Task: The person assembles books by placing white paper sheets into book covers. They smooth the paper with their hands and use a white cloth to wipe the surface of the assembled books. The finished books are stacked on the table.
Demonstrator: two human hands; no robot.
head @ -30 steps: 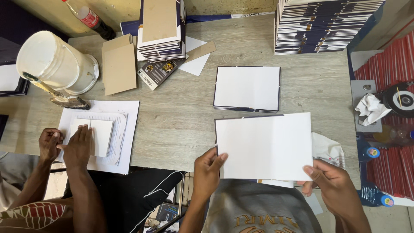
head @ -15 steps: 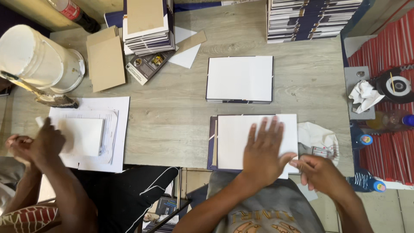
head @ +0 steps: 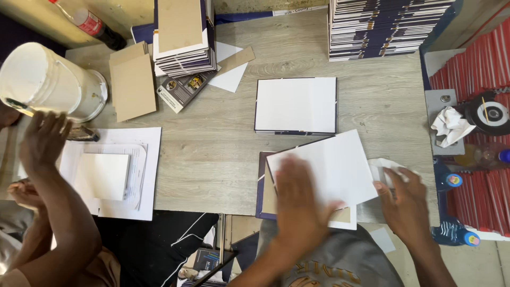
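Wood-grain tabletop (head: 212, 159), pale grey laminate and pretty crowded, is where all this is going on.

Nearest to me is the book block with the white sheet (head: 329, 165) on top. A second ago I had that sheet lifted off the table in both hands; half a second ago it was lying square on the dark cover and my palm was flat on it. Now the sheet sits a bit skewed, corner kicked up toward the far side, and my left hand (head: 300, 204) is spread open and flat on it, blurry because it's sweeping. So I'd say it's down and I'm smoothing it onto the board underneath. My right hand (head: 406, 204) is at the sheet's right edge, fingers loosely curled, touching the crumpled white cloth (head: 385, 170) there; I can't tell if it's actually pinching anything.

Dark navy cover edge and tan board peek out under the paper, which looks matte and stiff.

Further out is a finished block (head: 296, 104), white-faced, dark spine edge, lying flat. Off to the left another person's hands hover by a white bucket (head: 48, 79) and a stack of white sheets (head: 106, 172).

Far side: cardboard pieces (head: 133, 85), a pile of bound covers (head: 183, 37), and a tall stack of dark-edged books (head: 382, 26).
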